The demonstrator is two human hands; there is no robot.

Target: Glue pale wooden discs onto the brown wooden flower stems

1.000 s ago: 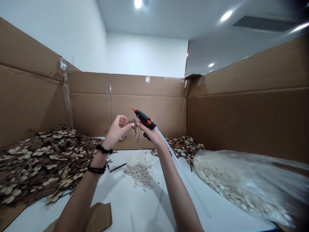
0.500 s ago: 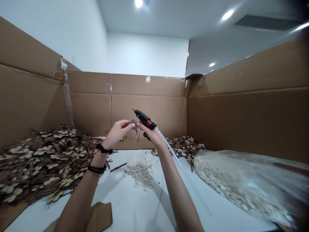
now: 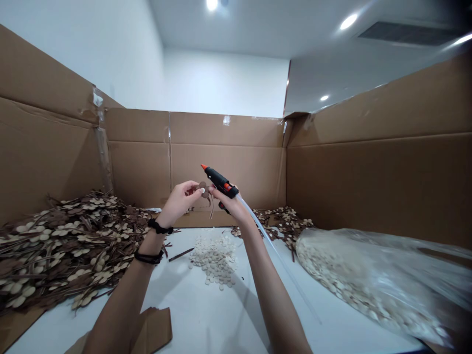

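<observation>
My right hand (image 3: 229, 202) is closed round a black glue gun (image 3: 218, 179) with an orange tip pointing up and left. A clear glue stick (image 3: 280, 263) trails from its back toward me. My left hand (image 3: 179, 197) pinches a small dark brown wooden flower piece (image 3: 205, 191) with a thin stem hanging down, held just left of the gun. Both hands are raised above the white table (image 3: 206, 314), over a small heap of pale wooden discs (image 3: 216, 258).
A large pile of brown stems with pale discs (image 3: 62, 246) fills the left. A smaller brown pile (image 3: 285, 221) lies at the back right beside a clear bag of pale discs (image 3: 372, 280). Cardboard walls (image 3: 368, 182) enclose the table. Cardboard scrap (image 3: 155, 329) lies near me.
My left fingers have folded down closer onto the flower piece. The glue gun has stayed almost still, rising only slightly.
</observation>
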